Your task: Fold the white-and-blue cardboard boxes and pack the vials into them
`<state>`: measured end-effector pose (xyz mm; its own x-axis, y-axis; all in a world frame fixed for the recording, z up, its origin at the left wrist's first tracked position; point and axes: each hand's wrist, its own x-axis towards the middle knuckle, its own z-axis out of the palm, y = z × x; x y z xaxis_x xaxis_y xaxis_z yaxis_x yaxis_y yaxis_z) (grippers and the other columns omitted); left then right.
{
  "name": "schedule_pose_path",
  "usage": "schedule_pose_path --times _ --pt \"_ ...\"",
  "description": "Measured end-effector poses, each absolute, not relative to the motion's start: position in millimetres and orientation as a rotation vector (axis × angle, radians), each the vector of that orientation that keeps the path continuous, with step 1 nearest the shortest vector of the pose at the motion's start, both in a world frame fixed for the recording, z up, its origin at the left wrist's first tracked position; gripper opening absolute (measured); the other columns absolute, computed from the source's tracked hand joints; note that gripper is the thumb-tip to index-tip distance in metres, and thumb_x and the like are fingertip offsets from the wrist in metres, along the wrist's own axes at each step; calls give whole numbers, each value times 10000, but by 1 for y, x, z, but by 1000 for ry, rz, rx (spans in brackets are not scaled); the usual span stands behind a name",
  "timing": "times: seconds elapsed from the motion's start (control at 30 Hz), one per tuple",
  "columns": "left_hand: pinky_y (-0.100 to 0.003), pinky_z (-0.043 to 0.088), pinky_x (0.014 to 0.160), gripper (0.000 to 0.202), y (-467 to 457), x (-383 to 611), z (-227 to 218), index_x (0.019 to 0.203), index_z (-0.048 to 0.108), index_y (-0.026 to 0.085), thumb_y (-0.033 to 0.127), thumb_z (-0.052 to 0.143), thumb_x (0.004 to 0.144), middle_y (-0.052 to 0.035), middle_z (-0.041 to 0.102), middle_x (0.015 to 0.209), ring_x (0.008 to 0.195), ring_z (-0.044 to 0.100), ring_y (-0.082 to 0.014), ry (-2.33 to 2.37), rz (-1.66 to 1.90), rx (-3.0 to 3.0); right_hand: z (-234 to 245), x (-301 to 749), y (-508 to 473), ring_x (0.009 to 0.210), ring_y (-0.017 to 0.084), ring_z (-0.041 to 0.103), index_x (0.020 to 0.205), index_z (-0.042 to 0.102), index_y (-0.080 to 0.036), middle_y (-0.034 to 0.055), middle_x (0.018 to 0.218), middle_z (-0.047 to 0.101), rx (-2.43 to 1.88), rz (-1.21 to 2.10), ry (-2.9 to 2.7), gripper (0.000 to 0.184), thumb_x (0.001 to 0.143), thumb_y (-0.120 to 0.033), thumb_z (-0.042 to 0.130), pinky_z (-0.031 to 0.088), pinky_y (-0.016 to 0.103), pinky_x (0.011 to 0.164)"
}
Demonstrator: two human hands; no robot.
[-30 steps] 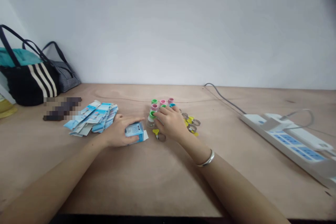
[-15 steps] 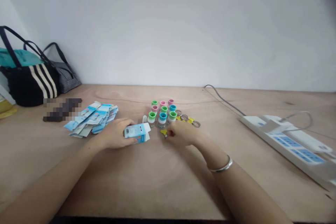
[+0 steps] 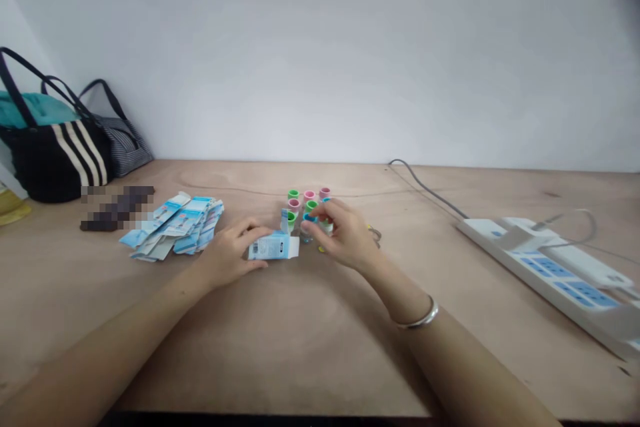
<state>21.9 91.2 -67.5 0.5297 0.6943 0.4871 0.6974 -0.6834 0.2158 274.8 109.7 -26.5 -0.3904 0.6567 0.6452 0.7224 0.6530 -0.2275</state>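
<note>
My left hand (image 3: 235,250) is closed loosely about the left end of a small blue-and-white carton (image 3: 270,248), which lies on its side. Its end flaps stand open toward the right. Thumb and fingers of my right hand (image 3: 343,230) pinch the blue rim of a small clear bottle (image 3: 306,235) in the front row of a cluster. Around it stand several like bottles with green (image 3: 293,194), pink (image 3: 309,195) and blue rims; my fingers hide some of them. A yellow piece (image 3: 321,249) lies beneath my right hand, and a metal ring (image 3: 375,235) shows behind it.
Flattened blue-and-white cartons (image 3: 185,223) lie piled on the left. Behind them are a pixelated dark object (image 3: 117,208), a black striped bag (image 3: 60,153) and a grey bag (image 3: 127,143). A power strip (image 3: 545,280) with a cable (image 3: 430,193) occupies the right side.
My right hand has left the yellow piece and risen to the front blue-rimmed bottle. The carton in my left hand has shifted slightly right and been lowered, with a flap now upright.
</note>
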Motion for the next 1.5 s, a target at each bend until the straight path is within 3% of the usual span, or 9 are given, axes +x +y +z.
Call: schedule_pose_path --times 0.2,0.33,0.47,0.67,0.87,1.0,1.13,1.3,1.5 --pt "-369 472 868 495 91 24 -75 1139 579 246 472 691 712 -87 526 1075 989 545 -231 -1006 -887 -2859 -39 258 97 948 238 520 959 593 -199 101 1016 610 -653 -272 -2321 283 804 -436 589 368 374 811" --pt "-359 484 817 429 90 23 -68 1030 556 201 434 693 696 -81 539 1059 968 549 -228 -1260 -994 -2798 -41 256 96 824 206 530 791 545 -198 74 848 614 -634 -184 -2313 227 807 -423 569 371 343 746" --pt "-310 496 678 381 89 20 -62 957 513 202 372 695 669 -20 585 892 763 586 -172 -1511 -909 -2914 -39 262 100 657 166 489 717 492 -204 20 664 561 -709 -173 -2234 191 792 -363 565 334 315 665" --pt "-273 510 579 449 93 24 -68 933 501 201 401 752 619 17 591 743 650 600 -146 -1722 -1103 -2994 -29 268 101 727 185 507 706 525 -198 40 722 599 -816 -304 -2298 189 814 -351 541 319 341 735" --pt "-306 559 678 460 93 32 -75 1009 555 191 423 737 656 -40 647 928 772 638 -165 -1532 -1228 -3041 -33 260 97 927 234 556 786 554 -179 96 952 642 -725 -308 -2664 254 771 -423 625 299 406 931" --pt "-321 541 819 351 91 30 -72 1107 595 205 396 590 812 -69 641 1127 956 632 -187 -1356 -1246 -3039 -39 260 98 867 215 592 808 542 -169 105 949 652 -783 -281 -2729 227 805 -387 604 323 414 935" --pt "-384 461 937 311 92 31 -73 1116 620 205 352 461 892 -66 668 1111 1043 603 -212 -1458 -1228 -2790 -41 261 98 832 214 614 783 526 -185 80 910 663 -757 -314 -2704 234 815 -408 588 253 491 1022" --pt "-363 438 879 265 95 35 -74 1068 656 260 281 503 853 -12 716 964 890 638 -191 -1570 -1085 -2758 -47 262 98 811 202 627 821 525 -194 52 919 665 -701 -426 -2658 212 849 -404 532 61 550 1120" --pt "-385 377 882 348 92 32 -72 1054 657 287 135 466 806 0 703 1024 955 610 -198 -1542 -888 -2701 -53 263 99 813 191 627 808 513 -195 51 925 660 -675 -434 -2616 217 867 -404 493 12 561 1130"
